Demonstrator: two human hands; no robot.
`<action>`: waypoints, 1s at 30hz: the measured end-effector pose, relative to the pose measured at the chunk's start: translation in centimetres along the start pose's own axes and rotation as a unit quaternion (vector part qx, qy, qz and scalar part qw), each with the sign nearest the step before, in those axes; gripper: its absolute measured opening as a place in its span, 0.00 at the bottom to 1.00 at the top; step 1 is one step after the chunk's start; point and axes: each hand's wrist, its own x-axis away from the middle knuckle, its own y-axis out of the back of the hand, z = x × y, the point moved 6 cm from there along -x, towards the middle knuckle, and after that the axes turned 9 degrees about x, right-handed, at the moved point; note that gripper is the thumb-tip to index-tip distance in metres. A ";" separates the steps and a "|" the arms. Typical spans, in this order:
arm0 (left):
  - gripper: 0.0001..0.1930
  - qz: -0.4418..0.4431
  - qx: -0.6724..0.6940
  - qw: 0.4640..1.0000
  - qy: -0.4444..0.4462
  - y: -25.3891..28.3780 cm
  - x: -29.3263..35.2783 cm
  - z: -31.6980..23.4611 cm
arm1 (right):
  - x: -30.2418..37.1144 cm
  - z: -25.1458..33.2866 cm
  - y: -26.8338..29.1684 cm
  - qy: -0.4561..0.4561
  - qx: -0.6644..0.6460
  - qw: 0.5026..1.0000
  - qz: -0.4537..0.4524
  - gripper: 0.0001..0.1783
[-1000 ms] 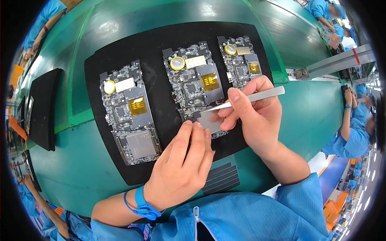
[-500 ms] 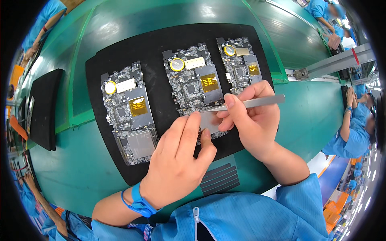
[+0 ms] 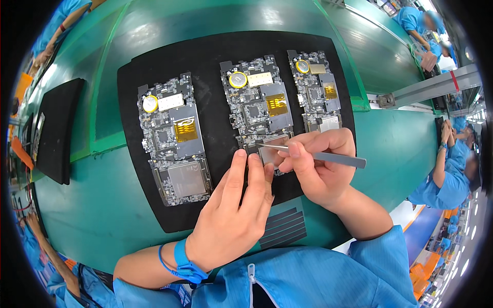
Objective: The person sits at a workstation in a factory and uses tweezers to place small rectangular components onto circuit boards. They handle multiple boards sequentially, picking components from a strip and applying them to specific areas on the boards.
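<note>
Three circuit boards lie side by side on a black mat (image 3: 205,56). Over the lower half of the middle board (image 3: 251,111), my right hand (image 3: 326,172) pinches a pair of metal tweezers (image 3: 336,158). The thin tips point left, close above the board near its silver metal plate (image 3: 270,154). My left hand (image 3: 231,218) rests its outstretched fingertips at this board's lower left edge, just below the tweezer tips. Further left is the left board (image 3: 164,135), with a round yellow-rimmed coin cell and an amber film patch. The right board (image 3: 312,96) is partly hidden behind my right hand.
Dark strips (image 3: 282,228) lie in a row on the green table (image 3: 64,220) near my body. A black panel (image 3: 60,128) stands at the left. A metal rail (image 3: 431,84) crosses the far right. Co-workers in blue sit on both sides.
The view has shifted slightly, moving the boards rightward. The tweezers' handle end has dropped, and their tips have come away from my left fingertips. My left fingers have straightened and drawn back.
</note>
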 end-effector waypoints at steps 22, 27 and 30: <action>0.16 0.153 0.064 0.959 -0.230 -3.4 3.1 -5.6 | 12.1 0.4 5.9 -0.400 -0.095 0.911 -0.027 0.11; 0.16 0.168 0.065 0.958 -0.223 -3.4 2.9 -5.6 | 12.3 0.4 5.5 -0.380 -0.103 0.919 -0.019 0.11; 0.16 0.172 0.056 0.957 -0.229 -3.5 3.0 -5.6 | 12.3 0.1 5.4 -0.395 -0.136 0.908 -0.024 0.11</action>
